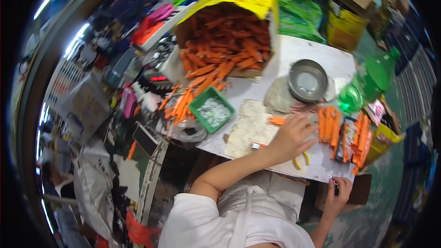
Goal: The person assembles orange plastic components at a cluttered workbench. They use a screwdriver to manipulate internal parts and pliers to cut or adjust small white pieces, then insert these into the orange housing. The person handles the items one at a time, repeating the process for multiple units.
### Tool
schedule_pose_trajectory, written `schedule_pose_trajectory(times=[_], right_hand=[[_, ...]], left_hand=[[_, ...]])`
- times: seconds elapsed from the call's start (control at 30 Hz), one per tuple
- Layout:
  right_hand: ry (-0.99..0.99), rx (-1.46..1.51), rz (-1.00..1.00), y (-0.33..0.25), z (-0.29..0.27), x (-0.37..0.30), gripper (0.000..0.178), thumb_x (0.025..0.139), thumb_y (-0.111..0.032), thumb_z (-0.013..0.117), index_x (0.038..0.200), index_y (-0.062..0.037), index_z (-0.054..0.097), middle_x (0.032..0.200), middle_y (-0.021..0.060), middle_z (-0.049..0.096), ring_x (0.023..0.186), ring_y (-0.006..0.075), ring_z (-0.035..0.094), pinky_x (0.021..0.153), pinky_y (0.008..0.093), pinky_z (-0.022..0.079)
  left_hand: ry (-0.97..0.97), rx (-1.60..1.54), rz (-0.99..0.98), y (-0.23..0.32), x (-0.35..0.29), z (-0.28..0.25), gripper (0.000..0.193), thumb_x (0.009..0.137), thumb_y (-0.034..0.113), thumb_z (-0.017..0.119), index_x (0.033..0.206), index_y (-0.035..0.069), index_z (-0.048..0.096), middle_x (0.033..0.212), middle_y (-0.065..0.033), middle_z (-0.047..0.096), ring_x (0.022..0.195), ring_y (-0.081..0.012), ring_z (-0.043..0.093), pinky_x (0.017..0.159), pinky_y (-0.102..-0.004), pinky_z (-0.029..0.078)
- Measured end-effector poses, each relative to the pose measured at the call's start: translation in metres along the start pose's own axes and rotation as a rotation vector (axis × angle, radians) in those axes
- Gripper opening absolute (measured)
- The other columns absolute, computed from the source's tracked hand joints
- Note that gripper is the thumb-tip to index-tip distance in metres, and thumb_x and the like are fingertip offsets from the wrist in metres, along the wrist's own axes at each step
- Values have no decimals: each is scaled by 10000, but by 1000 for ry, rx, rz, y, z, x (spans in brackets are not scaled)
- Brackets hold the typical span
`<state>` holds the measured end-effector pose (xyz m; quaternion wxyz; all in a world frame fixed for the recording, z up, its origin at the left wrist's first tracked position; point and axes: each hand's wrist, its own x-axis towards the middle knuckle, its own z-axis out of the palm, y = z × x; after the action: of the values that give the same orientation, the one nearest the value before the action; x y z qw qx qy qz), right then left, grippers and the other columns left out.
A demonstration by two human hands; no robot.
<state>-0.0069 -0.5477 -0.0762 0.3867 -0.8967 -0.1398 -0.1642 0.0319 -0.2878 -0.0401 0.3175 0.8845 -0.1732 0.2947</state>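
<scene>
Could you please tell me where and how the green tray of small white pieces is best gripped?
I'd take the green tray by its right rim, coming from the right, where the left hand is: its raised wall seems to offer a pinchable edge, and orange pieces crowd its left.

Left fingers [304,129] are near an orange piece [277,120] and metal bowl [308,81].
</scene>
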Motion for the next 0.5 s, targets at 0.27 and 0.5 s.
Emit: schedule_pose_trajectory(times=[0.27, 0.5], right_hand=[[-153, 115, -172, -59, 36, 24, 132, 714, 14, 691, 814, -3, 605, 841, 110, 544, 879, 285, 513, 790, 374, 406], [-249, 256, -227, -104, 65, 19, 122, 723, -14, 689, 811, -14, 604, 837, 109, 544, 866, 279, 513, 795, 375, 411]], left_hand=[[156, 662, -435, -70, -105, -169, 205, 756, 170, 695, 920, 49, 670, 893, -92, 562, 986, -274, 500, 878, -388, 377], [-51, 778, -555, -87, -115, -208, 131, 723, 163, 719, 798, 58, 696, 820, -74, 511, 886, -262, 469, 820, -385, 365]])
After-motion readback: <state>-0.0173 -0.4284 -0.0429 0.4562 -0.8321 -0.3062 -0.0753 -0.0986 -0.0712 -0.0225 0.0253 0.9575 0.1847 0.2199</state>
